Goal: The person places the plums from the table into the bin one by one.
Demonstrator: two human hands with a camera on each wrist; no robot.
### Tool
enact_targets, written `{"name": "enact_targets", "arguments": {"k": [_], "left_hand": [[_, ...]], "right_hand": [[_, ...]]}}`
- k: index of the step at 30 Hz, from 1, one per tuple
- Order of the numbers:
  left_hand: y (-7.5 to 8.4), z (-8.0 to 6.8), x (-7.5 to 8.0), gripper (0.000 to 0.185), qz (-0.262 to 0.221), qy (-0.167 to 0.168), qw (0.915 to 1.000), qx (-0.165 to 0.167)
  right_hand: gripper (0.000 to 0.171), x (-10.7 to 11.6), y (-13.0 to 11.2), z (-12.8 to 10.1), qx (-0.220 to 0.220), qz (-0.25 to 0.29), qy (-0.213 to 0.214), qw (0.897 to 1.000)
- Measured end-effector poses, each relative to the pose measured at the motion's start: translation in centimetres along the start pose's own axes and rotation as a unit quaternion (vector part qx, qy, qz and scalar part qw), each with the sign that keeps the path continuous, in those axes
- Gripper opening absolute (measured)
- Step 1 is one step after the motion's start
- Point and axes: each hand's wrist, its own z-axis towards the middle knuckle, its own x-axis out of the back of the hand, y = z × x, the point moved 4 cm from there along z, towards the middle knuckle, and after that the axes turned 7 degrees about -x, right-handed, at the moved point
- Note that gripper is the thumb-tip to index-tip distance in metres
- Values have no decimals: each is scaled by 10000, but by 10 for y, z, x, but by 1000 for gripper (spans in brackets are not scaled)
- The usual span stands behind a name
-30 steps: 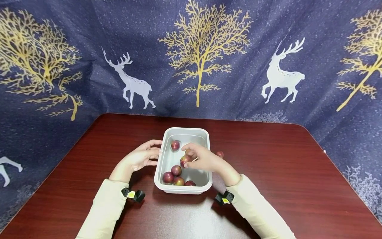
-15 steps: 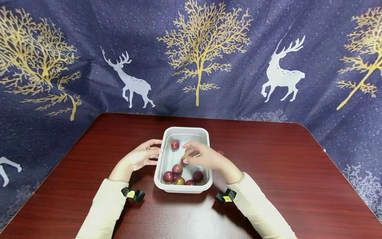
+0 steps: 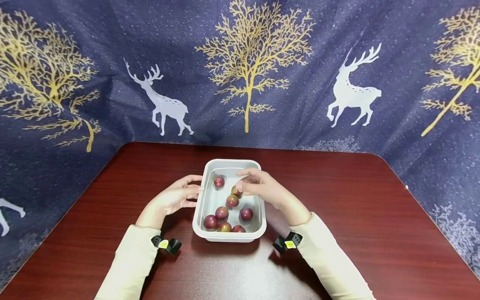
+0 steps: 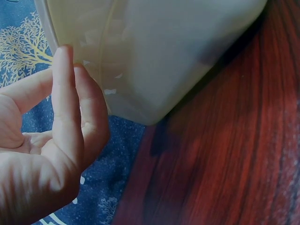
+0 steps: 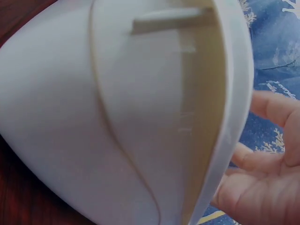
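A white plastic tub point(image 3: 199, 216) stands on the table with several dark red plums in it. One plum point(image 3: 219, 181) lies near the back, others are grouped at the front, and a lone plum point(image 3: 246, 214) is at the front right. My left hand point(image 3: 178, 197) touches the tub's left rim with nearly straight fingers, also seen in the left wrist view. Over the tub's right side, my right hand point(image 3: 262, 187) hovers with loosely bent fingers and nothing visible in them. Below its fingertips sits a greenish-red plum point(image 3: 235, 191), partly hidden, beside another plum point(image 3: 232, 201).
A dark reddish wooden table point(image 3: 337, 208) carries the tub. Behind it hangs a blue cloth point(image 3: 292, 108) printed with gold trees and white deer. Each wrist wears a small black camera, the left camera point(image 3: 166, 244) and the right camera point(image 3: 287, 241).
My right hand has let go of a plum in the tub and risen rightward. The front-right plum came into view. The plum on the table at right is now hidden. My left hand stayed put.
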Motion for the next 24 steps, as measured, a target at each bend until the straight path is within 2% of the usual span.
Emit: {"name": "enact_targets", "arguments": {"k": [5, 7, 10, 15, 20, 24], "left_hand": [[3, -1, -2, 53, 64, 4, 10000, -9], [4, -2, -3, 53, 76, -3, 10000, -18], [4, -2, -3, 53, 93, -9, 10000, -23], [3, -2, -2, 52, 106, -8, 9999, -34], [3, -2, -2, 51, 85, -3, 10000, -24], [4, -2, -2, 51, 86, -10, 10000, -38]], "right_hand": [[39, 5, -2, 0, -43, -15, 498, 9987], [37, 8, -5, -1, 49, -184, 664, 9976], [34, 13, -10, -5, 297, -730, 929, 9925], [33, 24, -17, -12, 496, -1683, 1418, 9742], [32, 31, -23, -17, 687, -2157, 1741, 9584], [32, 36, -24, -19, 702, -2796, 1941, 9377]]}}
